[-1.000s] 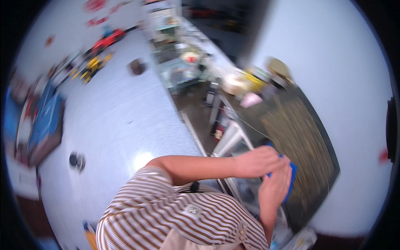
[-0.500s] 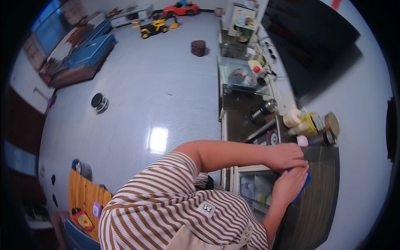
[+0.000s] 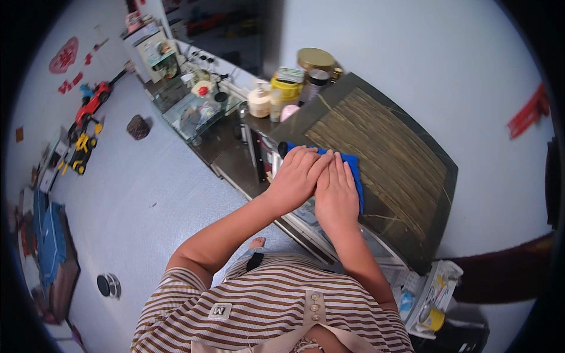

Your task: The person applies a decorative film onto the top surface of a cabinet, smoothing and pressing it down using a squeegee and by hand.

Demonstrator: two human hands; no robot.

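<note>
Both my hands rest on a folded blue cloth (image 3: 352, 160) at the near left edge of a dark cabinet top (image 3: 391, 167) with a brown, wood-like streaked panel. My left hand (image 3: 296, 178) lies over the cloth's left part, fingers stretched and slightly bent. Beside it, my right hand (image 3: 339, 194) is laid flat, its fingers straight and pointing away from me. The fingertips of the two hands touch or nearly touch. Blue fabric shows past the fingers and along the right hand's outer side; the rest is hidden under the palms.
A pump bottle (image 3: 259, 100), a yellow container (image 3: 286, 88) and a gold-lidded tin (image 3: 315, 59) stand beyond the cabinet's far left corner. A lower glass shelf (image 3: 194, 117) holds small items. Below the right end is a white rack (image 3: 435, 294). Toys stand on the floor farther left.
My view has swung right, so the cabinet top now lies near the middle. Both hands stay on the blue cloth, and more of it and the cabinet top shows.
</note>
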